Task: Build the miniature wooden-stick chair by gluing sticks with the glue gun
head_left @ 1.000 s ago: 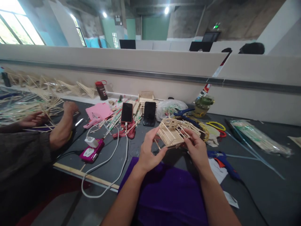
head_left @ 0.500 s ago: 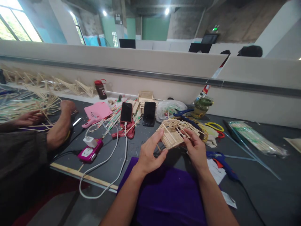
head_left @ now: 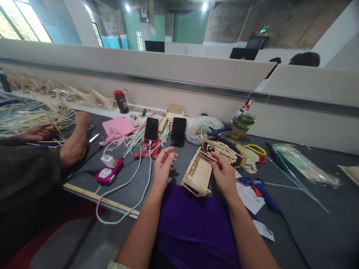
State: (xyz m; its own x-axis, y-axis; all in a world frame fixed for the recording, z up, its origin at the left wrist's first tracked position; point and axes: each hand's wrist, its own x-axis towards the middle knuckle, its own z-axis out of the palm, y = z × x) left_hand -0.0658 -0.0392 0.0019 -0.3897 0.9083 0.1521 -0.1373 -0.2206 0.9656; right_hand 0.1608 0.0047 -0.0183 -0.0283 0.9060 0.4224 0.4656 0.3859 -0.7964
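Note:
A small box-like model built of thin wooden sticks (head_left: 198, 172) is tilted above the near edge of the table, partly over the purple cloth (head_left: 196, 228). My right hand (head_left: 225, 175) grips its right side between thumb and fingers. To the left of the model, my left hand (head_left: 163, 170) is apart from it, fingers loosely spread and nothing in them. Just behind the model, a round basket (head_left: 243, 158) holds many short cut sticks (head_left: 224, 149), with blue-handled pliers (head_left: 218, 132) lying at its far side.
A blue glue gun (head_left: 260, 188) lies on papers at the right, near bagged sticks (head_left: 305, 162). Two phones (head_left: 152, 129), a pink glue gun (head_left: 110, 137), a purple power strip (head_left: 108, 173) and a white cable (head_left: 139, 179) are leftward. Another person's hand (head_left: 82, 119) works at far left.
My left hand has let go of the stick model and moved left, opening. The model has turned and come lower and nearer, staying in my right hand. The view has shifted slightly.

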